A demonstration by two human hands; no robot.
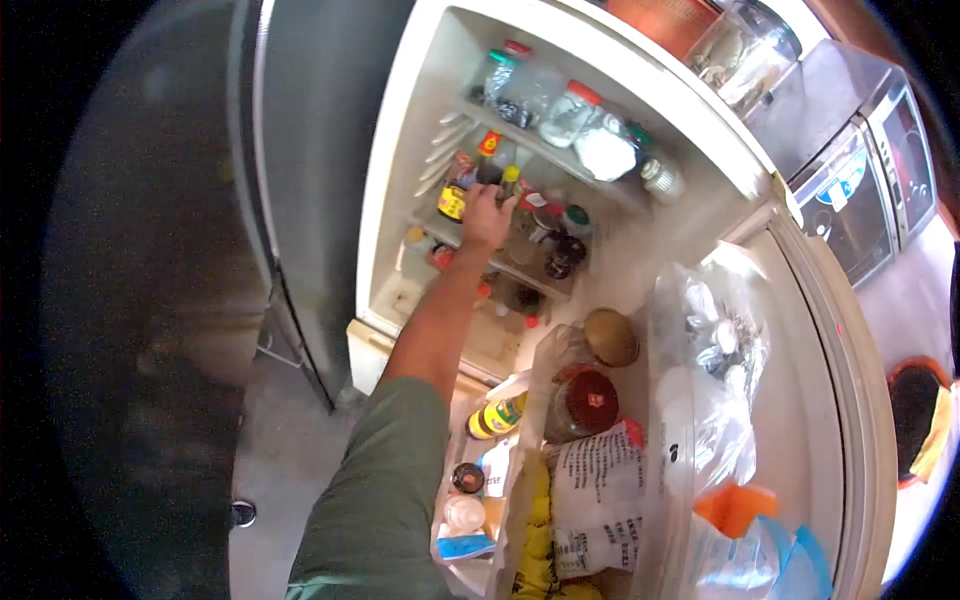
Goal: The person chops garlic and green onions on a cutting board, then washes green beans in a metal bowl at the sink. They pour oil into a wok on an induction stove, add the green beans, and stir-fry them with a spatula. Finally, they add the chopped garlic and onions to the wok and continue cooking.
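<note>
My left hand [487,214] reaches into an open refrigerator [411,82], at the middle shelf [525,270]. Its fingers are bent among the bottles there, and their tips are partly hidden. Just left of the fingers is a dark bottle with a yellow label [451,202]. Behind them stand a bottle with a yellow cap [511,174] and one with a red and yellow neck [490,142]. Whether the fingers grip any of these is unclear. Jars with dark lids [576,217] sit to the right of the hand. My right hand is out of view.
The open fridge door [795,315] has racks holding a red-lidded jar [589,401], a printed white bag [600,495], a yellow-labelled bottle [496,416] and plastic bags [724,337]. Red-capped jars [570,112] fill the upper shelf. A grey panel [315,150] stands left; a countertop oven [847,187] sits right.
</note>
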